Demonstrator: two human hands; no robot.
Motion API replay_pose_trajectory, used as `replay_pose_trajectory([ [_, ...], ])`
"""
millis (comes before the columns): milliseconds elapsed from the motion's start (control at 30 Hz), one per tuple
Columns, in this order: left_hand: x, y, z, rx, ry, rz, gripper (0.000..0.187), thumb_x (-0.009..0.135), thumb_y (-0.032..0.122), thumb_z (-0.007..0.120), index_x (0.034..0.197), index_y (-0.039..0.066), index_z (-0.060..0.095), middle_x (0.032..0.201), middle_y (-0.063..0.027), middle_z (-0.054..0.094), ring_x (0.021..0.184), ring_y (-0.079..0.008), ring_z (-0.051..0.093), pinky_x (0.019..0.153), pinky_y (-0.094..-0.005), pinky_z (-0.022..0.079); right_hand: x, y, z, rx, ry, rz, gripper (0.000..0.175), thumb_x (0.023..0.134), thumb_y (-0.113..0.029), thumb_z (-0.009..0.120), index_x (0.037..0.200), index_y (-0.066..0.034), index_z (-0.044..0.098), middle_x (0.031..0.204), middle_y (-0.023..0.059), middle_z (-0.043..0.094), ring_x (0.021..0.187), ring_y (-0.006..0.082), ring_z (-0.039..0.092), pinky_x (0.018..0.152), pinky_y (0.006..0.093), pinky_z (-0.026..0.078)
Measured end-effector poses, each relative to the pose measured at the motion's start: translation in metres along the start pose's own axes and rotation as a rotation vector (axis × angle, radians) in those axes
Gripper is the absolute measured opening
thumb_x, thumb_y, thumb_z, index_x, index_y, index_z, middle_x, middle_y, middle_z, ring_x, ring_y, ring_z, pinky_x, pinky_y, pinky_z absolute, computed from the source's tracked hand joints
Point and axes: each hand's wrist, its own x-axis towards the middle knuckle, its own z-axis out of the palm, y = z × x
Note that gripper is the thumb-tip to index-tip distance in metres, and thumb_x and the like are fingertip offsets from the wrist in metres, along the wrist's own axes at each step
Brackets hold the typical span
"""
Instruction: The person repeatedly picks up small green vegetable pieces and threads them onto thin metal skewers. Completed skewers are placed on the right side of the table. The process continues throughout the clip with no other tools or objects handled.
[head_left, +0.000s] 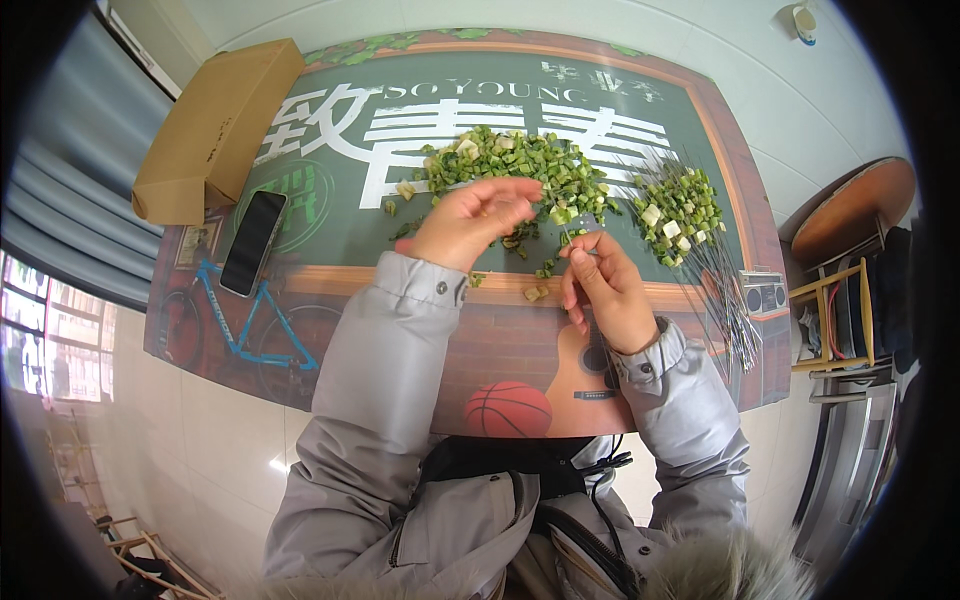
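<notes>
My right hand (606, 281) pinches a thin metal skewer between thumb and fingertips, its visible part pointing up toward a small green vegetable piece (561, 215). My left hand (478, 217) is raised beside that piece, fingers bent; whether it touches anything cannot be told. Behind both hands lies a loose heap of chopped green and pale vegetable pieces (517, 161), partly hidden by my left hand. To the right, a bundle of thin metal skewers (724, 307) lies on the table, with green and white pieces (679, 214) gathered at its far end.
The table (360, 405) has a printed cover with a painted guitar, basketball and bicycle. A smartphone (254, 244) lies at the left, near a brown cardboard box (217, 124). Stray vegetable bits (535, 293) lie near my hands. A round wooden board (855, 210) and a wooden-framed chair (832, 315) stand beyond the right edge.
</notes>
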Motion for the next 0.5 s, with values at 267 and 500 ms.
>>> replay_pose_trajectory([
  [267, 0.001, 0.01, -0.025, 0.296, 0.416, 0.301, 0.013, 0.084, 0.006, 0.06, 0.097, 0.003, 0.062, 0.087, -0.0018, 0.063, 0.078, -0.0084, 0.056, 0.069, -0.0216, 0.044, 0.001, -0.001, -0.001, 0.084, 0.078, -0.028, 0.016, 0.097, -0.022, 0.04, 0.1, -0.0064, 0.043, 0.058, 0.0031, 0.047, 0.039, 0.009, 0.039, 0.034, 0.0211, 0.031],
  [500, 0.002, 0.005, -0.035, 0.69, 0.537, 0.37, 0.015, 0.081, 0.009, 0.063, 0.096, 0.01, 0.062, 0.087, -0.0008, 0.065, 0.075, -0.0114, 0.057, 0.064, -0.0251, 0.042, 0.001, -0.001, -0.002, 0.102, 0.083, -0.028, 0.016, 0.097, -0.022, 0.041, 0.1, -0.0069, 0.043, 0.057, 0.0026, 0.046, 0.038, 0.0089, 0.038, 0.034, 0.0211, 0.03],
])
